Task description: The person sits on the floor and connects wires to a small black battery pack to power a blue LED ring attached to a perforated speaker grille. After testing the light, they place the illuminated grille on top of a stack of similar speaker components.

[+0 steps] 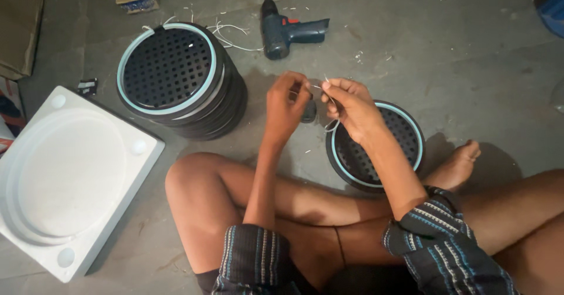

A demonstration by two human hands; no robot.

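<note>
Pinching a thin wire (329,98), both hands, left (286,107) and right (351,108), are threading it; grille (405,132) at four o'clock likely needs tying next.

The right hand (346,104) and its forearm cover the near-left part of the single round black perforated grille with pale blue rim (405,133); the thin white wire (329,89) pinched between both hands is too fine to follow; the small dark round part (308,112) under the left hand (286,104) is half hidden and its kind is unclear; the brown cardboard box (17,25) is cut by the left edge; the blue object (553,10) is cut by the right edge; the white moulded foam tray (70,177) runs off the left edge.
</note>
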